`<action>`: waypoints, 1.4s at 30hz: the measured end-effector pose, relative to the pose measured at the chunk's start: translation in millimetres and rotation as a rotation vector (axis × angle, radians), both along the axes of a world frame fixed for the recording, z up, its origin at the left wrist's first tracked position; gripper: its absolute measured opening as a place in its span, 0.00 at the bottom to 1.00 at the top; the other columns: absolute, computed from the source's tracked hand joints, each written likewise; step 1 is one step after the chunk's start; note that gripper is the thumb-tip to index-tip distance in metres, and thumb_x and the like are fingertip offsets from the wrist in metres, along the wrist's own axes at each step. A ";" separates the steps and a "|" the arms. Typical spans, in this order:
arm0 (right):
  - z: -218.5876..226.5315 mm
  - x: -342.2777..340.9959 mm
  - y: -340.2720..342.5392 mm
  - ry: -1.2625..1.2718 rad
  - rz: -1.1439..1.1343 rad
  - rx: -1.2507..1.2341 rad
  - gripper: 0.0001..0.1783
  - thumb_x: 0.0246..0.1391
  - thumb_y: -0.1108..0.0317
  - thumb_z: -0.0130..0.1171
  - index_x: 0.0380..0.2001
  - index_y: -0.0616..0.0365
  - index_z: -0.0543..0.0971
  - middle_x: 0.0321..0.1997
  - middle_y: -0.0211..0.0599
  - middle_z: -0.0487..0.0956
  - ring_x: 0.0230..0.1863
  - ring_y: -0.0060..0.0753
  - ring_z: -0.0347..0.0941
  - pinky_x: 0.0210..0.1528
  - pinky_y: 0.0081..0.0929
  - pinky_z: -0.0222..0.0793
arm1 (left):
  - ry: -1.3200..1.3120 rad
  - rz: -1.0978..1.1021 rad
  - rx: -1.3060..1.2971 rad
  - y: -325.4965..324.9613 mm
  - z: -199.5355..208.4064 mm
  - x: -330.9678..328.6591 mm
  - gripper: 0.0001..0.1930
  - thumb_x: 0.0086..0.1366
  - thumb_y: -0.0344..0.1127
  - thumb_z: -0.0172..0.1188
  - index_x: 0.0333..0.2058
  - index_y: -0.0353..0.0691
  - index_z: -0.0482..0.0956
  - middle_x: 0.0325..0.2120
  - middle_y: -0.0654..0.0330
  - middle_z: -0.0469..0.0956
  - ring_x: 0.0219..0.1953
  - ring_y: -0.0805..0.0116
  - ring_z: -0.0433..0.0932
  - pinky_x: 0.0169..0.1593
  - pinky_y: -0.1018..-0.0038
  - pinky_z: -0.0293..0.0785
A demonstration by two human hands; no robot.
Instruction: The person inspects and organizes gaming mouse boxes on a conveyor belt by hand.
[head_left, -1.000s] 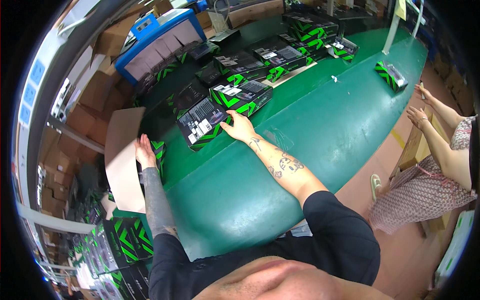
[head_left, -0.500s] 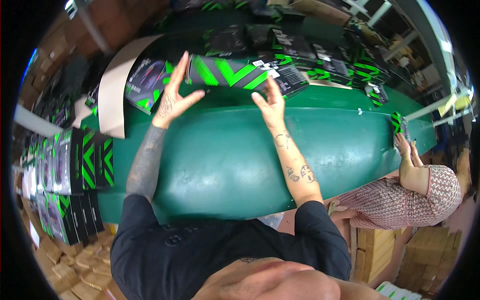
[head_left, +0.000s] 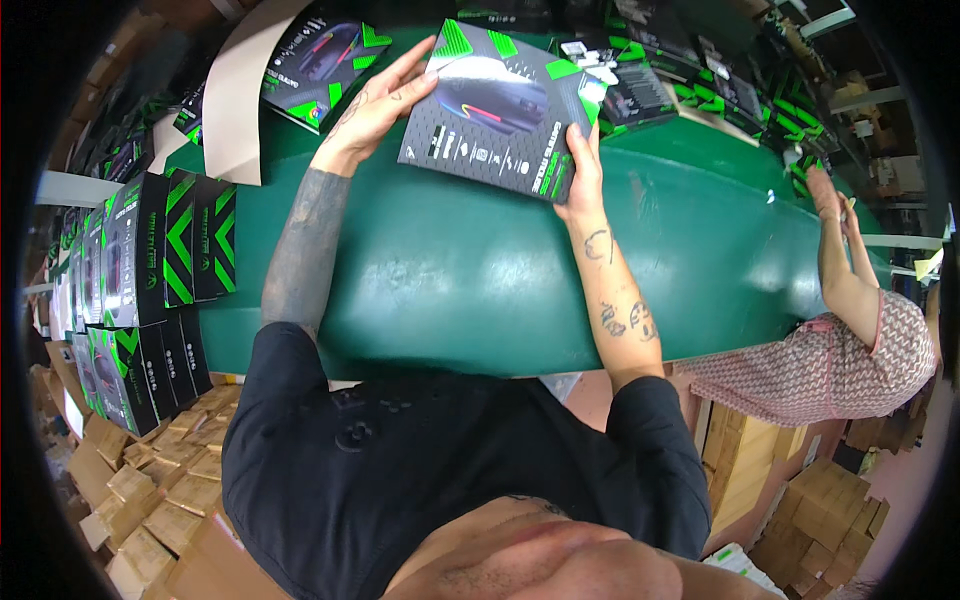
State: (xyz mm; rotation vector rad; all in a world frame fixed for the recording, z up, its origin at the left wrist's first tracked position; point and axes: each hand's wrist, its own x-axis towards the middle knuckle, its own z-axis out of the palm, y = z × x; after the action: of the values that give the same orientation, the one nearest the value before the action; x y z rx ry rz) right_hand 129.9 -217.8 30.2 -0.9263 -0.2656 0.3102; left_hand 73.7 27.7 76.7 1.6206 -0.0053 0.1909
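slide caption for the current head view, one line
Left hand and right hand hold a black-and-green box above a green worktable, with a co-worker at the right.

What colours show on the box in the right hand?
The box: dark grey with bright green patches; best in the head view.

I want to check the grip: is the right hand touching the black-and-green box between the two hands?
Touching. The head view shows the right hand at the right edge of the black-and-green box, its thumb lying over the printed face.
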 end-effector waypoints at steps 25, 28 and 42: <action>-13.8 -5.2 -11.1 -0.362 0.083 -0.329 0.40 0.59 0.43 0.38 0.66 0.49 0.40 0.66 0.46 0.53 0.63 0.34 0.53 0.63 0.33 0.47 | -0.593 0.481 0.994 -77.3 13.8 15.4 0.21 0.50 0.31 0.59 0.45 0.33 0.71 0.40 0.51 0.74 0.51 0.52 0.67 0.56 0.64 0.62; -30.2 -0.4 -9.8 -0.192 0.097 0.033 0.43 0.56 0.39 0.42 0.65 0.53 0.45 0.62 0.37 0.59 0.61 0.32 0.57 0.60 0.29 0.56 | -0.573 0.318 0.758 -66.9 13.5 22.1 0.15 0.51 0.28 0.57 0.40 0.34 0.74 0.41 0.51 0.74 0.52 0.53 0.66 0.57 0.64 0.60; -35.2 1.7 -15.7 -0.208 0.116 -0.168 0.42 0.50 0.41 0.51 0.60 0.57 0.55 0.56 0.36 0.64 0.55 0.29 0.61 0.56 0.28 0.58 | -0.513 -0.220 -0.379 -20.3 1.3 40.0 0.20 0.68 0.48 0.41 0.33 0.39 0.77 0.31 0.61 0.74 0.35 0.73 0.68 0.46 0.74 0.64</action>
State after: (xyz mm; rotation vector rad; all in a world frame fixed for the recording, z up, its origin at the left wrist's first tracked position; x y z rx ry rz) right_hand 131.6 -233.5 -5.0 -1.1128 -0.4912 0.3467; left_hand 113.6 7.3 78.0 1.1488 -0.5105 0.4066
